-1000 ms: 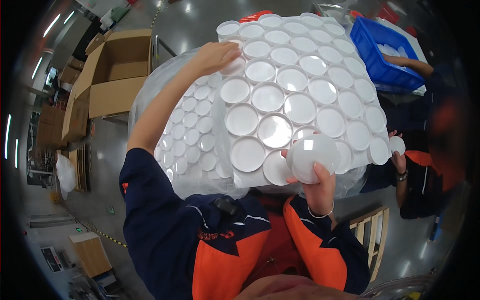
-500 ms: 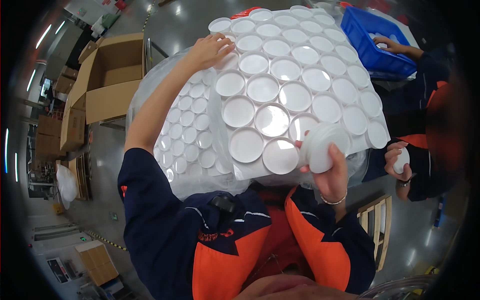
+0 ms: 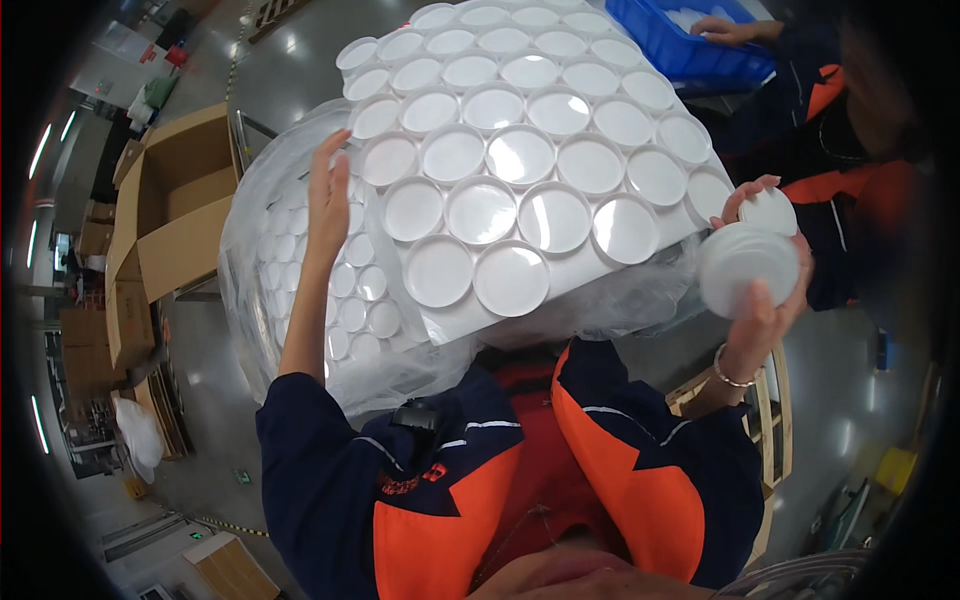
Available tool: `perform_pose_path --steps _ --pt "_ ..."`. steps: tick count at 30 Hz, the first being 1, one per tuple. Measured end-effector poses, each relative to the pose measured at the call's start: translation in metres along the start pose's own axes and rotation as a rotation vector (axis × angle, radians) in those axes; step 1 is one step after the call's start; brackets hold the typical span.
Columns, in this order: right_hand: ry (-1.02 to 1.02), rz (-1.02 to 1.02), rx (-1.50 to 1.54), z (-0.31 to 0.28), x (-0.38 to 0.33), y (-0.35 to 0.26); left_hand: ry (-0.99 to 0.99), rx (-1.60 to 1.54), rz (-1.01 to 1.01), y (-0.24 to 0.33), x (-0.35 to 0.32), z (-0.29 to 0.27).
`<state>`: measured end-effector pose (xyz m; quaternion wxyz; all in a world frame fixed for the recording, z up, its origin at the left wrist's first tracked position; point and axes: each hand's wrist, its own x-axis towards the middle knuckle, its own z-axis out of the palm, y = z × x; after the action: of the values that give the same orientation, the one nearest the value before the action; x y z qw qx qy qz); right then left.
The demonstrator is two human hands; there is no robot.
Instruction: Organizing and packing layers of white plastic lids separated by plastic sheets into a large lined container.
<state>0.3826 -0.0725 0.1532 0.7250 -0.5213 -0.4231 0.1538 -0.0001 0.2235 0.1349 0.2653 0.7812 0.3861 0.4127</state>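
Note:
My left hand [image 3: 328, 195], palm turned inward with fingers stretched out, hovers over the left border of a white sheet [image 3: 600, 270]. It holds nothing. Shallow round white lids [image 3: 522, 153] lie rim up in close rows across that sheet. Out to the right, past the sheet's edge, my right hand [image 3: 768, 318] grips a stack of white lids [image 3: 742, 262], thumb over the near face. Just behind the stack is another white disc [image 3: 768, 211], with fingers that seem to be a co-worker's; whether disc and stack touch I cannot tell.
Beneath clear plastic film [image 3: 245, 270] at the left sit smaller white round pieces [image 3: 352, 314]. An open cardboard box [image 3: 190, 185] stands farther left. At the far right, a co-worker's other hand [image 3: 722, 30] reaches into a blue bin [image 3: 650, 40]. A wooden pallet [image 3: 780, 415] lies at lower right.
My left hand has come off the far-left lids and drawn back toward me. My right hand has carried its stack rightward, off the sheet, to the co-worker's disc. The view has swung right.

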Motion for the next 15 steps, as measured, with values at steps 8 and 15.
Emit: perform_pose_path --steps 8,15 --pt "0.365 -0.300 -0.768 -0.024 0.032 -0.035 0.015 -0.014 -0.150 -0.004 -0.049 -0.017" --pt "0.302 -0.093 -1.024 -0.057 0.049 -0.025 0.040 -0.046 -0.206 -0.003 -0.063 -0.018"
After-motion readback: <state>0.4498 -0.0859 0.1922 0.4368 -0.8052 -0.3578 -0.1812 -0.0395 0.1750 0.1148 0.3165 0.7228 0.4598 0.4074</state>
